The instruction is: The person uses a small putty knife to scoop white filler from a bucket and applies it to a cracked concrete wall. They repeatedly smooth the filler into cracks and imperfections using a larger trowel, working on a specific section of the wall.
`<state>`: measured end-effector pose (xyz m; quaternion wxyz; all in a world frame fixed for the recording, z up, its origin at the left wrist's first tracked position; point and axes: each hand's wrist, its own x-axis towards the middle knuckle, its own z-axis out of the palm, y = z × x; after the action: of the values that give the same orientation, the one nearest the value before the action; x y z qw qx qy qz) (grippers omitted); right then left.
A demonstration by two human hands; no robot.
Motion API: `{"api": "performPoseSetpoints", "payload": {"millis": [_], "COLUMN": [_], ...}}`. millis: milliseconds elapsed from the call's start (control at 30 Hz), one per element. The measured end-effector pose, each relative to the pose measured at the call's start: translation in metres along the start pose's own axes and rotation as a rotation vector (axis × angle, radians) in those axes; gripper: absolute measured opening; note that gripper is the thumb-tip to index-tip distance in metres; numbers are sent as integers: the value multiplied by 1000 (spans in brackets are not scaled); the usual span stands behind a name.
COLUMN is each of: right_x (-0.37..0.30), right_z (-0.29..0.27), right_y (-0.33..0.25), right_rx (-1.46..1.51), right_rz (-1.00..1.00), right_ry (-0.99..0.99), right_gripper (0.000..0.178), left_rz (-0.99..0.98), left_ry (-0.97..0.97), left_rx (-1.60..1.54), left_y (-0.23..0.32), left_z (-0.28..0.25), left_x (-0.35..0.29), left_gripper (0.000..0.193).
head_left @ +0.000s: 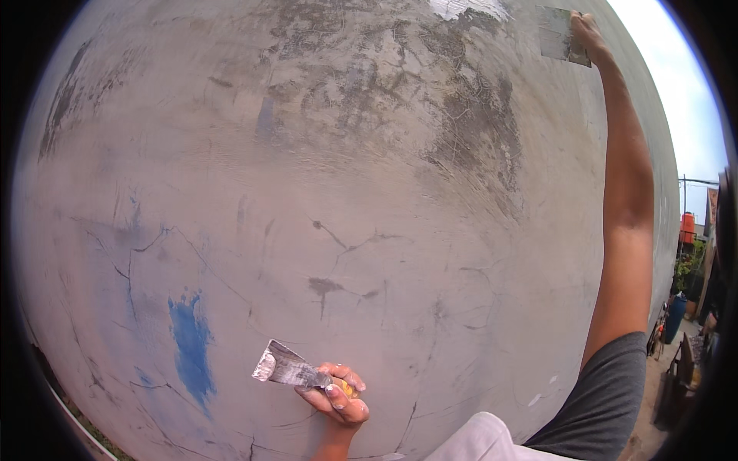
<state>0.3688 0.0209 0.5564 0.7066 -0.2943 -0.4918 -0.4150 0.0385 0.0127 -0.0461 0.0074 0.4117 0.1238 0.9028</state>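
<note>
Scraper (289, 367) in left hand (338, 393), trowel (554, 34) (right hand (587, 32))

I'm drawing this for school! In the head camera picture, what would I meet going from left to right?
Blue patch → scraper → left grip → flat tool → right grip → red tank.

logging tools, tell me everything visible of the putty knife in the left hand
The putty knife has a flat, metal-looking blade, widening toward its edge, smeared with pale paste. Its yellow handle is mostly hidden by the left hand gripping it. The blade points left, slightly up, before the grey wall.
</note>
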Motion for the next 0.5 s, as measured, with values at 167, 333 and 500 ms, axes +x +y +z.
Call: {"api": "performPoseSetpoints", "payload": {"millis": [167,333,500], "right_x": [-115,-221,-339], "right_z": [-35,-65,-65], "right_y": [-43,-107,-145], "right_rx": [354,768,1249], "right_rz": [-84,21,371], "right_ry": [-387,-798,-1159], "right_gripper": [55,47,37], "left_rz": [39,100,-43], "left_ry": [-52,-86,-112], "left_rx": [-6,-74,-213], "left_y": [0,-10,28], "left_z": [1,-4,21], "left_x": [10,12,4], "left_gripper": [39,33,44]}}
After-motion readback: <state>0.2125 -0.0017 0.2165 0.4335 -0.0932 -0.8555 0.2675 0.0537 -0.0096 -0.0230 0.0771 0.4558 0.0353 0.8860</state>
